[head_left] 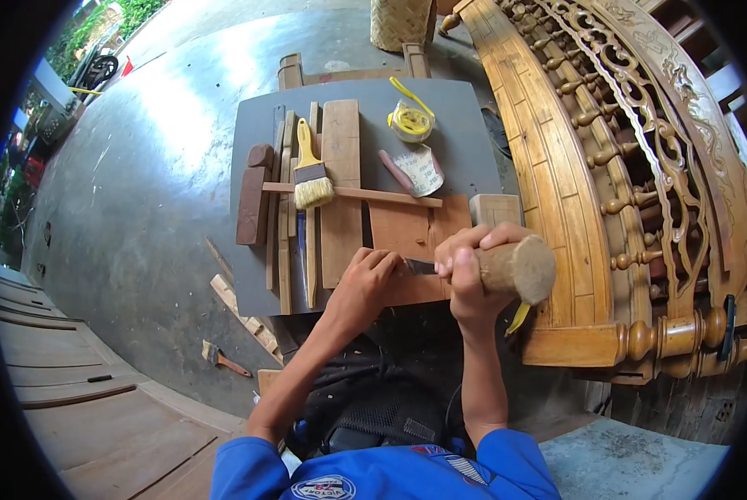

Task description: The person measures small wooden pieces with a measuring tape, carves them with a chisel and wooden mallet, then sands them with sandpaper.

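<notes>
My left hand [365, 277] is closed with curled fingers at the near edge of the table, over a flat reddish wooden board [419, 290]. What its fingers pinch is hidden. A narrow dark piece [422, 267], perhaps metal, shows between my two hands. My right hand [471, 275] wraps round a thick, round wooden piece [519, 268], its pale, rough end turned up toward me. A wider part of reddish board [398, 229] lies just beyond the hands. Across it rests a thin wooden strip [382, 197].
On the grey table [465, 100] are a yellow-handled brush [311, 167], tape measure [411, 122], sandpaper [422, 171], a wooden plank [341, 150], several strips and a dark reddish block [253, 204]. A carved wooden bench [557, 192] stands close on the right. Another brush [223, 358] lies on the floor.
</notes>
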A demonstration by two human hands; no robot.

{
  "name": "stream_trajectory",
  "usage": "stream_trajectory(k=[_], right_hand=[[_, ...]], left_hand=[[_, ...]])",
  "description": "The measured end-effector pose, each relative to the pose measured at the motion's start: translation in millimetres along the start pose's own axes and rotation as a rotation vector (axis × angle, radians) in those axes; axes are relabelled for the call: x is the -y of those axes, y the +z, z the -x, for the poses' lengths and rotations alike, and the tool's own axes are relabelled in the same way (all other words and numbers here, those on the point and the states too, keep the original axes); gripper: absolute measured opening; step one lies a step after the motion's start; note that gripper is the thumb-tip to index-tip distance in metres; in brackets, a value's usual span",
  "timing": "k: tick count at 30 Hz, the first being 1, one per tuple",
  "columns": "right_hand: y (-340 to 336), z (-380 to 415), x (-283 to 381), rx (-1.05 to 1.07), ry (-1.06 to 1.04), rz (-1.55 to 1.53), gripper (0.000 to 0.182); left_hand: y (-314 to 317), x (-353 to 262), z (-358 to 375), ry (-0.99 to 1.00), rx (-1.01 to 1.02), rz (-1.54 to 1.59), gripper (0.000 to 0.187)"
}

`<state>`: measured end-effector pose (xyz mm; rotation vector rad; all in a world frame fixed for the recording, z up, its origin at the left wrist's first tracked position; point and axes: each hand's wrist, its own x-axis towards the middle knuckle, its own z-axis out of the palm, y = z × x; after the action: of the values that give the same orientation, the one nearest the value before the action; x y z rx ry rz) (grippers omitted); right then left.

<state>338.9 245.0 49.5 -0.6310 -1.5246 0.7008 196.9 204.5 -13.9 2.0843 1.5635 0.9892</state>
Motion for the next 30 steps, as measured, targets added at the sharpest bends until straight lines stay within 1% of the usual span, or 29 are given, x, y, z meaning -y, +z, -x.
stream_trajectory(k=[1,4,5,7,9,12,13,16,18,20,21,22,24,26,28,29,30], right_hand=[[0,0,3,0.012,-0.013,0.000,0.029],[5,-6,22,0.028,-0.069,-0.065,0.030],[8,-7,28,-0.015,-0.119,-0.186,0.031],[5,-1,23,0.093,-0.098,0.135,0.029],[16,12,6,-0.040,-0.012,-0.018,0.029],[11,11,-2,-0.054,0.006,-0.096,0.028],[9,9,-2,-0.034,-0.011,-0.091,0.030],[13,6,15,-0.141,0.088,-0.329,0.035],[5,11,15,-0.272,0.069,-0.390,0.032],[-1,9,15,-0.382,-0.082,-0.421,0.025],[-8,10,11,-0.360,-0.121,-0.380,0.022],[-13,8,5,-0.349,-0.178,-0.337,0.020],[-14,9,-3,-0.339,-0.083,-0.320,0.019],[-8,12,-5,-0.273,-0.055,-0.287,0.019],[-6,17,-5,-0.199,-0.051,-0.273,0.019],[-11,18,-6,-0.148,-0.028,-0.317,0.020],[-12,18,-4,-0.123,0.023,-0.197,0.021]], left_hand=[[-3,0,-1,0.006,0.062,0.005,0.015],[-12,-13,-9,0.049,0.013,-0.006,0.015],[-16,-16,-11,0.061,0.003,-0.024,0.016],[-23,-21,-11,0.076,-0.009,-0.056,0.017],[-10,-5,2,0.039,0.020,-0.049,0.019],[0,-1,10,-0.019,0.012,-0.018,0.023],[-1,0,8,-0.023,-0.003,-0.004,0.022],[-3,-2,4,0.018,-0.067,-0.027,0.018],[-15,-1,8,0.009,-0.170,-0.035,0.016],[-34,-13,25,-0.047,-0.301,0.014,0.017],[-45,-12,38,-0.107,-0.348,0.081,0.017],[-54,-7,52,-0.192,-0.439,0.104,0.016],[-71,8,83,-0.328,-0.602,0.175,0.016],[-82,47,114,-0.470,-0.837,0.085,0.016],[-76,109,164,-0.697,-1.047,0.046,0.017],[-67,142,199,-0.850,-1.007,0.017,0.018],[-55,173,233,-0.995,-0.956,-0.005,0.020]])
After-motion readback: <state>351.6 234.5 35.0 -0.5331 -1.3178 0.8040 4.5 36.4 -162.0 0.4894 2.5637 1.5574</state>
